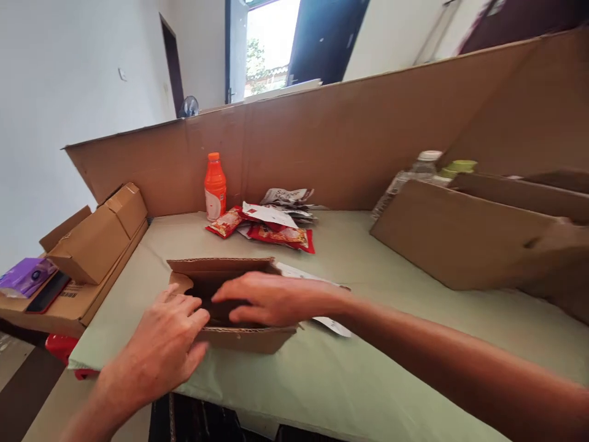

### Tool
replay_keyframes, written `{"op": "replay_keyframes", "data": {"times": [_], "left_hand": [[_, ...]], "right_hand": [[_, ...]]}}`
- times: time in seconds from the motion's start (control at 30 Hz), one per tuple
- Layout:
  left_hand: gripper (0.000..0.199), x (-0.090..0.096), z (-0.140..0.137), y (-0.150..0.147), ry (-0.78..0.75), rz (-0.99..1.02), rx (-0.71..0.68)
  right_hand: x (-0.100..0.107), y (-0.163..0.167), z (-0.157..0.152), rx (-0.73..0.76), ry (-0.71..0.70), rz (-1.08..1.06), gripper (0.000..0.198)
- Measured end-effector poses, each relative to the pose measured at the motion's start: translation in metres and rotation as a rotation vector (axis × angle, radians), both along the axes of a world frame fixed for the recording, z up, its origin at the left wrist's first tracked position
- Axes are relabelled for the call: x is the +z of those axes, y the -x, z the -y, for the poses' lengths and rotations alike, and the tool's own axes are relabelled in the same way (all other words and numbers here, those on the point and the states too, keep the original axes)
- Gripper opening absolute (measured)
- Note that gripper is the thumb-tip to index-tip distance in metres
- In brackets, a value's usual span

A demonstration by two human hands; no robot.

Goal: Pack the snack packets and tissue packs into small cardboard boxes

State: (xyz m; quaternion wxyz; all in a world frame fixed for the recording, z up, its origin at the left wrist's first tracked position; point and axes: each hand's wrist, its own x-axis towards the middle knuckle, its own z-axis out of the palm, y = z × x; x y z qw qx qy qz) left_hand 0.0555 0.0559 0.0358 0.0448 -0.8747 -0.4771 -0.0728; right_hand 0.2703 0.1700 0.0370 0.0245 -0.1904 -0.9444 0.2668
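A small open cardboard box (pixel 248 341) sits on the pale green tabletop in front of me, its opening facing up. My left hand (pixel 165 337) is at the box's left end, fingers bent over the rim and flap, thumb on the near side. Over the opening reaches my right hand (pixel 271 298), fingers apart and pointing left, with nothing visible in them. The dark inside is partly hidden by my hands, so its contents cannot be made out. A flat white packet (pixel 335 325) lies under my right wrist, partly covered.
Behind the box lie red and white snack packets (pixel 280 236) and an orange bottle (pixel 215 187). At right stands a larger cardboard box (pixel 460 236) with a clear bottle (pixel 426 166). Cartons (pixel 96 236), a purple pack (pixel 27 276) and a cardboard wall (pixel 322 144) border the table.
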Motion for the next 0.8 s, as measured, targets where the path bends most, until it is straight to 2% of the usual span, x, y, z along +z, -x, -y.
{"op": "replay_keyframes", "data": {"times": [0.1,0.17,0.23,0.3,0.33,0.4,0.47,0.5,0.57,0.67,0.73,0.77,0.8], "left_hand": [[0.011,0.014,-0.014,-0.002,0.139,-0.033,-0.038],[0.019,0.018,-0.024,-0.002,0.189,-0.049,-0.053],[0.024,0.019,-0.032,-0.004,0.221,-0.071,-0.047],[0.024,0.017,-0.035,-0.006,0.256,-0.111,-0.022],[0.025,0.015,-0.035,-0.007,0.271,-0.133,-0.012],[0.031,0.012,-0.030,-0.009,0.290,-0.177,-0.002],[0.033,0.009,-0.024,-0.011,0.288,-0.210,0.002],[0.032,0.008,-0.021,-0.012,0.281,-0.222,0.007],[0.031,0.005,-0.016,-0.014,0.280,-0.238,0.016],[0.031,-0.001,-0.012,-0.015,0.291,-0.230,0.032],[0.031,-0.004,-0.010,-0.017,0.281,-0.228,0.046],[0.031,-0.006,-0.009,-0.017,0.270,-0.232,0.054],[0.031,-0.008,-0.008,-0.018,0.256,-0.237,0.057]], "right_hand": [[0.005,-0.057,-0.004,-0.311,-0.027,-0.393,0.039],[-0.016,-0.093,-0.011,-0.492,-0.070,-0.401,0.041],[-0.058,-0.118,-0.018,-0.550,-0.142,-0.208,0.042],[-0.111,-0.127,-0.022,-0.541,-0.274,0.063,0.064],[-0.136,-0.126,-0.023,-0.565,-0.342,0.148,0.068],[-0.176,-0.119,-0.023,-0.658,-0.446,0.188,0.061],[-0.195,-0.111,-0.025,-0.728,-0.471,0.152,0.048],[-0.196,-0.109,-0.027,-0.746,-0.459,0.127,0.044],[-0.185,-0.114,-0.033,-0.777,-0.423,0.079,0.039],[-0.147,-0.139,-0.040,-0.838,-0.368,-0.058,0.034],[-0.114,-0.158,-0.036,-0.915,-0.258,-0.361,0.029],[-0.098,-0.164,-0.031,-0.938,-0.150,-0.546,0.026],[-0.083,-0.167,-0.024,-0.909,0.016,-0.707,0.021]]}}
